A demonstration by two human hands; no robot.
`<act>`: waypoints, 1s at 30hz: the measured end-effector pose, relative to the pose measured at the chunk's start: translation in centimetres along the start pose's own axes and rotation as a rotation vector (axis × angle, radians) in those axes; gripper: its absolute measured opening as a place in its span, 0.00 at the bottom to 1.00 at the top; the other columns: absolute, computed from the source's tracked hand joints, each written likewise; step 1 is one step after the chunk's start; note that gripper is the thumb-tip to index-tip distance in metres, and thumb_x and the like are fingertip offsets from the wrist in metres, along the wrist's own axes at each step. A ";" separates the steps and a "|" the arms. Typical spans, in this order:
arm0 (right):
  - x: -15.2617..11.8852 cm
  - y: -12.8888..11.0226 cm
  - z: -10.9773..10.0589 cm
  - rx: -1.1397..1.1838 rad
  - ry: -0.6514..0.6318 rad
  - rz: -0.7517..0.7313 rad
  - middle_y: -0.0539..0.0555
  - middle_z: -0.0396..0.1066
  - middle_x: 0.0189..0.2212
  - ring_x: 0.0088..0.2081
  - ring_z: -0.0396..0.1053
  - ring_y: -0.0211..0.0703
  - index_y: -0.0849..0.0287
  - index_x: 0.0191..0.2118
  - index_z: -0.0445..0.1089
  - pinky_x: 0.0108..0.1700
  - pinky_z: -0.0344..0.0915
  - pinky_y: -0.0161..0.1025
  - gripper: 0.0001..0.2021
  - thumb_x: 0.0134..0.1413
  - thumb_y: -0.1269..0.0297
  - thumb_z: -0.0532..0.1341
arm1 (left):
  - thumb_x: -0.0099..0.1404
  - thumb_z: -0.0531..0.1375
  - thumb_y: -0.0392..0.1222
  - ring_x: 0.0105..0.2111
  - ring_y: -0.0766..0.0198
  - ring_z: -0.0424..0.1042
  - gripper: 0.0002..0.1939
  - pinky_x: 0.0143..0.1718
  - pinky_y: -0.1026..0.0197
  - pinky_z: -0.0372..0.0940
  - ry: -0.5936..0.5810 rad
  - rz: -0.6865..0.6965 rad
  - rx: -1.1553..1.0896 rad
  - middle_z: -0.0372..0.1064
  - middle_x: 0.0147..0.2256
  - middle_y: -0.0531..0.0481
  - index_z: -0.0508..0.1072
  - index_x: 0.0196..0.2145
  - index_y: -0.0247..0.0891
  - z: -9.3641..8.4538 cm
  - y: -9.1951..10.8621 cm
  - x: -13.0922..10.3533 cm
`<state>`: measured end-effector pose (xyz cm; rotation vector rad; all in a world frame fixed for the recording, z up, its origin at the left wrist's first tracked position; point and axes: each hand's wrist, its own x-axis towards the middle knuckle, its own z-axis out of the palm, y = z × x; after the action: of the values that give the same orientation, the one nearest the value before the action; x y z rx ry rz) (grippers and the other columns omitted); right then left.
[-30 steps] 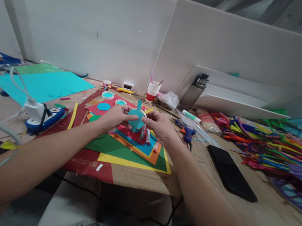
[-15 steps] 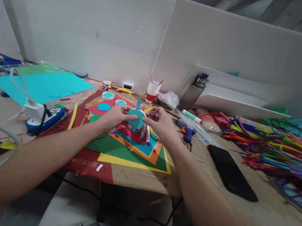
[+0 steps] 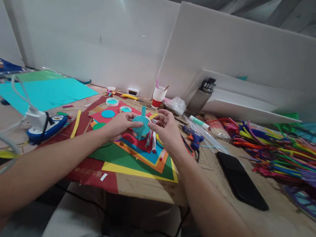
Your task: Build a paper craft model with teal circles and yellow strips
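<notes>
A round teal paper piece (image 3: 140, 125) with a strip standing up from its top is held over the stacked coloured sheets. My left hand (image 3: 122, 125) grips its left edge, thumb on the face turned to me. At the right edge my right hand (image 3: 166, 127) pinches it, thumb and fingers beside a short yellow strip (image 3: 153, 116). Below the hands lie white-and-red pens (image 3: 154, 142) on red, blue, orange and green paper (image 3: 139, 168). A blue disc (image 3: 108, 114) rests on red paper to the left.
A black phone (image 3: 241, 181), a blue glue gun (image 3: 196, 140) and many pipe cleaners (image 3: 293, 152) lie on the right. A paper cup (image 3: 159, 96) and grey bottle (image 3: 201, 96) stand behind. On the left are a blue power strip (image 3: 47, 129) and a large cyan sheet (image 3: 47, 92).
The teal piece has tilted or turned slightly, and its top strip shows longer. Both hands keep their hold, and the view has shifted a little.
</notes>
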<state>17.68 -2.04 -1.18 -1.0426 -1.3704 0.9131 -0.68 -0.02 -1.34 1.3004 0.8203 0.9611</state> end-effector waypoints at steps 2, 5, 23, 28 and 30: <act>0.3 0.2 -0.3 0.019 0.059 -0.008 0.53 0.68 0.41 0.39 0.67 0.39 0.55 0.50 0.60 0.42 0.65 0.40 0.30 0.39 0.57 0.70 | 0.49 0.72 0.46 0.25 0.66 0.73 0.22 0.20 0.67 0.68 0.049 0.000 -0.016 0.75 0.32 0.47 0.73 0.38 0.32 -0.2 0.0 0.1; 0.5 0.3 -0.8 0.049 0.118 -0.012 0.50 0.69 0.34 0.34 0.66 0.38 0.57 0.42 0.66 0.37 0.63 0.37 0.20 0.43 0.55 0.67 | 0.48 0.72 0.44 0.24 0.70 0.71 0.20 0.16 0.71 0.63 0.183 0.009 -0.047 0.73 0.31 0.49 0.73 0.37 0.34 -0.6 0.3 0.2; 0.7 -0.7 -4.2 -0.556 0.381 -0.245 0.46 0.57 0.21 0.26 0.54 0.38 0.55 0.25 0.59 0.31 0.53 0.38 0.15 0.55 0.52 0.58 | 0.52 0.67 0.38 0.28 0.70 0.68 0.14 0.25 0.69 0.63 0.318 0.289 0.160 0.73 0.33 0.51 0.73 0.37 0.35 -2.4 0.4 1.2; 1.0 -0.2 -5.6 -0.615 0.331 -0.173 0.52 0.68 0.29 0.30 0.63 0.41 0.58 0.36 0.66 0.35 0.60 0.39 0.09 0.52 0.59 0.60 | 0.52 0.66 0.37 0.33 0.66 0.71 0.15 0.27 0.66 0.67 0.387 0.274 0.137 0.73 0.35 0.49 0.71 0.38 0.35 -2.9 0.7 1.6; 0.9 -0.1 -6.6 -0.793 0.375 -0.149 0.56 0.70 0.32 0.33 0.66 0.45 0.60 0.39 0.68 0.38 0.62 0.42 0.10 0.53 0.60 0.58 | 0.53 0.65 0.36 0.33 0.66 0.71 0.14 0.29 0.65 0.67 0.381 0.296 0.236 0.73 0.35 0.50 0.72 0.39 0.35 -2.9 0.7 1.5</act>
<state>24.29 -1.50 -0.39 -1.5764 -1.4793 0.0141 -2.83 2.54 -0.92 1.4923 1.0760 1.4097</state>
